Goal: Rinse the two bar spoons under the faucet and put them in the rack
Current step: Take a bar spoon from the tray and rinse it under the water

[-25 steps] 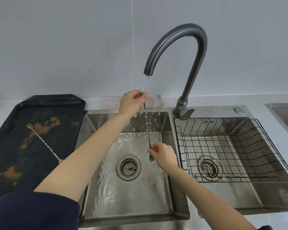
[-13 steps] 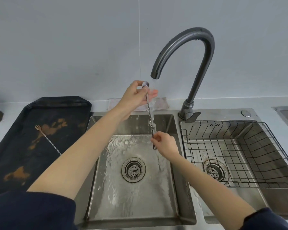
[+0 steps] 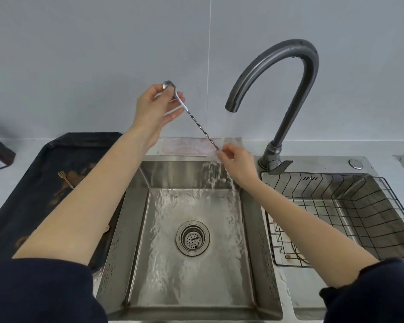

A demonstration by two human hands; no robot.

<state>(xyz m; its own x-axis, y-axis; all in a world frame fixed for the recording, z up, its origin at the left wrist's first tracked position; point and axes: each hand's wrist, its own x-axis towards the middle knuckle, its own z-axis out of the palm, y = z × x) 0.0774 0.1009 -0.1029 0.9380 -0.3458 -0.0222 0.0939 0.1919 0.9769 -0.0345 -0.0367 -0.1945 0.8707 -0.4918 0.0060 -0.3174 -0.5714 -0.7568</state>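
So the long twisted-stem silver bar spoon (image 3: 197, 125) is stretched out at a slant between both hands, bowl end up high and to the left, lower end down right in the stream from the dark grey gooseneck faucet (image 3: 287, 73). My guess is it's held that way so water runs along the twisted shaft and drips into the stainless steel sink basin (image 3: 140, 224) instead of down the sleeves.

The left hand (image 3: 155, 108) pinches the bowl end between thumb and forefinger, with the other fingers fanned out loose and open below it. The right hand (image 3: 237, 163) is curled in a tight pinch around the bottom tip of the stem, and the water is splashing right over its knuckles. Can't really see what's on that end since the fingers cover it.

The second one, a thin gold-toned bar spoon with a little fork end (image 3: 65, 179), lies on the black stained tray (image 3: 30, 194) left of the sink, mostly hidden behind the left forearm, so it looks like it's not rinsed yet.

The black wire rack (image 3: 350, 215) sits in the right-hand basin just beside the right arm, and I don't see any spoons in it. Short trip over once this one's done, I'd say roughly a quarter of the way through the job.
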